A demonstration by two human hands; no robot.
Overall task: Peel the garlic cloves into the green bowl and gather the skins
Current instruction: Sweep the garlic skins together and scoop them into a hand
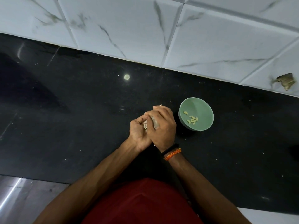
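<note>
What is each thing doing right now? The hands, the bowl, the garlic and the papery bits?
left hand: curled round the garlic skins, pressed against the other hand.
right hand: fingers curled over the same skins.
garlic skins: bunched between both hands, above the counter.
green bowl: upright on the black counter, right of the hands.
peeled cloves: lying loose in the bowl.

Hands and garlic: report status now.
Left hand and right hand clasped together over garlic skins. Peeled cloves in green bowl, right of hands. Nothing in the way.
</note>
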